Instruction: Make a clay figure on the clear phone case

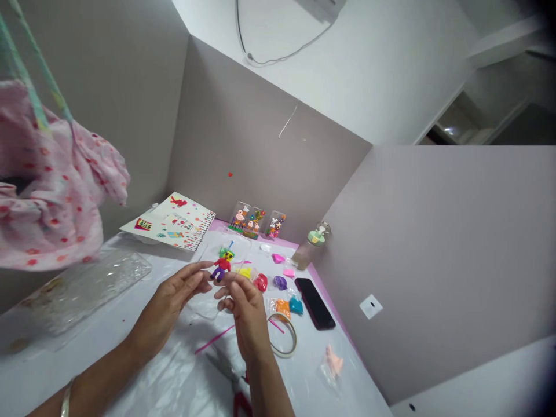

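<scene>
A small clay figure (pixel 222 264) with a yellow face, green top, red body and purple legs is held upright between my hands. My left hand (pixel 180 289) has its fingertips against the figure's left side and arm. With fingers curled, my right hand (pixel 245 298) pinches it low, near the legs. Behind it lie a yellow clay lump (pixel 245 272) and a red clay packet (pixel 260 282). Under my right wrist, red-handled scissors (pixel 240 394) are partly hidden. A thin pink stick (pixel 214 340) rests on the table beside them, its middle covered by my hand.
A tape roll (pixel 294 341), black phone (pixel 315 304), and purple (pixel 280 282), orange (pixel 283 308) and teal (pixel 296 305) clay packets lie right. Peach clay (pixel 333 362) is nearer. A notebook (pixel 174 223), decorated cases (pixel 273 225) and a bottle (pixel 306 255) stand behind. Pink cloth (pixel 56 191) hangs left.
</scene>
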A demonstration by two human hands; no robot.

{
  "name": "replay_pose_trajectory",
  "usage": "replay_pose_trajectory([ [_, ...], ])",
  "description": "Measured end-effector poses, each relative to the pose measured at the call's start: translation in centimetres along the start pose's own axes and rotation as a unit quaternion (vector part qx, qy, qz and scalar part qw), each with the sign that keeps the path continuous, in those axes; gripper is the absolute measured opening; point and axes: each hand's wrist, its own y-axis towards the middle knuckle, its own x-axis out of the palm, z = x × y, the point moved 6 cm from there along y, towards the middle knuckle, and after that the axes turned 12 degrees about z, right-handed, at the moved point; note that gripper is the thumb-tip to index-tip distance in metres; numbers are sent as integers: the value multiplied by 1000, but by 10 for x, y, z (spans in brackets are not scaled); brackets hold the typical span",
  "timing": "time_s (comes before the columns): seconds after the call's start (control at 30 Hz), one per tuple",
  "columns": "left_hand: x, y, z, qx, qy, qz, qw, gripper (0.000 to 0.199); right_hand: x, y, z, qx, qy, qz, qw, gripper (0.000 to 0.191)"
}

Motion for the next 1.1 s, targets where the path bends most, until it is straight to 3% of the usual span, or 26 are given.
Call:
replay_pose_trajectory([
  [0.1,-12,2,9,97,64,76,990,51,0,-1,1,17,3,12,1000,29],
  [0.2,-18,-4,22,227,119,133,957,38,-1,-2,3,20,5,36,999,26],
  [0.3,-14,-12,31,325,167,127,922,20,2,-4,6,17,4,37,999,25],
  [0.4,-10,-15,34,379,201,118,895,12,5,-5,7,13,6,31,999,26],
  [0.63,-8,-15,32,424,242,110,866,5,7,-8,8,5,3,16,1000,24],
  [1.1,-7,-19,35,435,250,112,858,3,9,-9,10,0,-7,11,1000,26],
])
